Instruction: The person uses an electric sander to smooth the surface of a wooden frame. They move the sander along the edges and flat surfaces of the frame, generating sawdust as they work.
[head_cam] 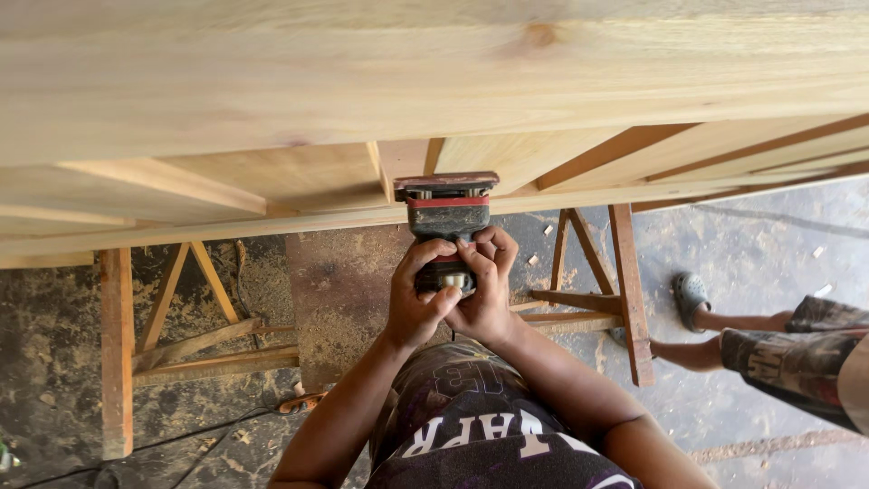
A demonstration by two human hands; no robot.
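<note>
Sander (445, 217), a dark power tool with a red band, presses its flat pad against the edge of a pale wooden door frame (272, 100) that lies across trestles. Both hands wrap the sander's rear grip from below: the left hand (415, 299) curls its fingers over the handle, and the right hand (487, 290) clasps tight beside it, the two touching. Below the sander, left of it, stands one wooden trestle (118, 353) on a floor (344, 281) strewn with sawdust; a second trestle (625, 290) stands to its right. A black cable (181, 439) runs over the floor at lower left. Right of the sander, another person's legs (724, 344) stretch past that second trestle, one foot in a grey sandal (690, 294).
</note>
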